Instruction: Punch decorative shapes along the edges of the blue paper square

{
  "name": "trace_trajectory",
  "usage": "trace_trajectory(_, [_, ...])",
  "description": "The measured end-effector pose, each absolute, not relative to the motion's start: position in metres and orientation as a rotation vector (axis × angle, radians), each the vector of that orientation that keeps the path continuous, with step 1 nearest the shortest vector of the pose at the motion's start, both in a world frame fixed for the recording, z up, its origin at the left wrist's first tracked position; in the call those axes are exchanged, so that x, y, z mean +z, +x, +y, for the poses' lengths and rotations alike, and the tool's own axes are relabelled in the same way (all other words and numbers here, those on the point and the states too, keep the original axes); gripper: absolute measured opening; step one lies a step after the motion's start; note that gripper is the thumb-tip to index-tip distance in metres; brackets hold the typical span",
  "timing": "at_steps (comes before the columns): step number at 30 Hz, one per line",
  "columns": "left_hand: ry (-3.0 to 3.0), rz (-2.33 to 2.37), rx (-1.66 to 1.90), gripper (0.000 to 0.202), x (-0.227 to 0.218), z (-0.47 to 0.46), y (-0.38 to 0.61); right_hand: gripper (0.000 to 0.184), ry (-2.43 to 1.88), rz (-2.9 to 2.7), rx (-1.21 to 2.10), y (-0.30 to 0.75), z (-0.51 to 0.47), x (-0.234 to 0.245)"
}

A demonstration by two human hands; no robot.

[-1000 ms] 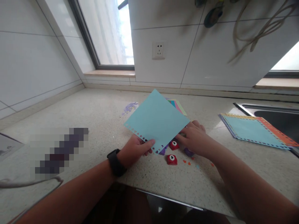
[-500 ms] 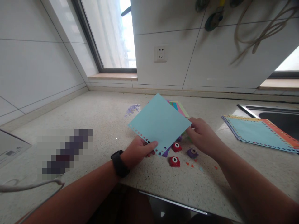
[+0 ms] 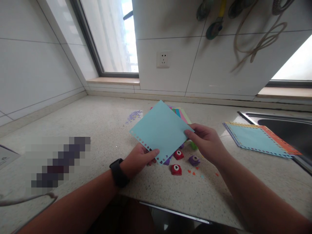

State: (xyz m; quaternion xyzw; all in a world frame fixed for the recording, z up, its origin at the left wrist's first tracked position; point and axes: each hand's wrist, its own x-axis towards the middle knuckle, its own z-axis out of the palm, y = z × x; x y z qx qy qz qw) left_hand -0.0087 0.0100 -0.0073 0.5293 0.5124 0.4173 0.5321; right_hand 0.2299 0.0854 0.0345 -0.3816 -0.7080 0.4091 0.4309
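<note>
A light blue sheet of paper (image 3: 162, 128) is held up over the counter, turned like a diamond, with small flower and heart holes punched along its lower-left edge and some at the lower corner. My left hand (image 3: 142, 156) pinches that punched edge, thumb on top. On the opposite side, my right hand (image 3: 203, 138) grips the right corner between thumb and fingers. Just below the sheet lie two red craft punches, one (image 3: 178, 154) behind the other (image 3: 176, 169), and a purple craft punch (image 3: 194, 160). Part of another purple item and a green one are hidden beneath the paper.
Coloured sheets (image 3: 182, 114) lie behind the held paper. Purple confetti (image 3: 135, 116) is heaped to the left; orange cutouts (image 3: 191, 172) lie near the punches. At right, a stack of punched sheets (image 3: 255, 139) rests by the sink (image 3: 280, 125). A socket (image 3: 163, 59) is on the wall.
My right thumb has come onto the top face of the sheet at its right corner. The view has shifted slightly to the right. My left hand keeps its hold.
</note>
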Motion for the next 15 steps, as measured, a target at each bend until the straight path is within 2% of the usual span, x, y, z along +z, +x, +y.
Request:
trace_trajectory(9, [1.215, 1.186, 1.047, 0.024, -0.013, 0.008, -0.009, 0.026, -0.876, -1.766, 1.026, 0.226, 0.083, 0.035])
trace_trajectory(15, [1.199, 1.268, 1.058, 0.038, -0.010, 0.009, -0.009, 0.028, -0.988, -1.639, 0.839, 0.237, 0.094, 0.037])
